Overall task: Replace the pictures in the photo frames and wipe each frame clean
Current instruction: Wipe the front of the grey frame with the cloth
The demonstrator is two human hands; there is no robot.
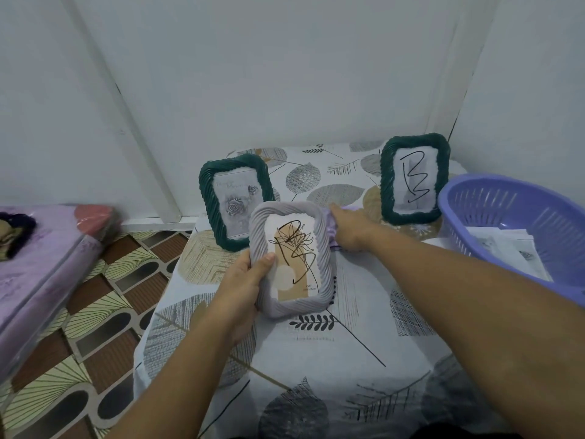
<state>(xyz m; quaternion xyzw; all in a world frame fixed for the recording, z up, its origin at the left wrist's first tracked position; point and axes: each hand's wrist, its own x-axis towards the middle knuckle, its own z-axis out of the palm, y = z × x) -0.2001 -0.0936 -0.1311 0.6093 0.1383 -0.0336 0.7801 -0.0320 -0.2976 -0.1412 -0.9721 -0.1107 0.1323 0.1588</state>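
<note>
Frame in hand: pale lilac-grey ribbed rectangular photo frame [291,259], being held tilted above the middle of the table, face toward the camera; the picture in it is showing a beige arch shape with a black scribble drawn over it.
Left hand: left hand [245,280] is gripping the lilac frame by its left edge, thumb lying across the front, fingers curling round behind.
Right hand: right hand [349,228] is clutching a bunched-up light purple cloth [330,221] and pressing it against the frame's top right corner.
Back left: dark green ribbed photo frame with a grey rose picture [235,201] is standing upright near the table's far left edge, partly hiding behind the lilac one.
Back right: second dark green ribbed photo frame with a white sheet bearing a black scribble [414,179] is standing near the far right corner, well apart from the first.
Right edge: purple slotted plastic basket [512,217] is sitting at the table's right edge, just beside that second green frame, with printed paper sheets [506,245] lying inside.
Table: small table under a white leaf-print tablecloth [316,359], tucked into a corner of the white walls.
Off to the left: something purple and plastic-wrapped [41,264] is sitting above a patterned tile floor [95,312]; can't tell what it is.
</note>
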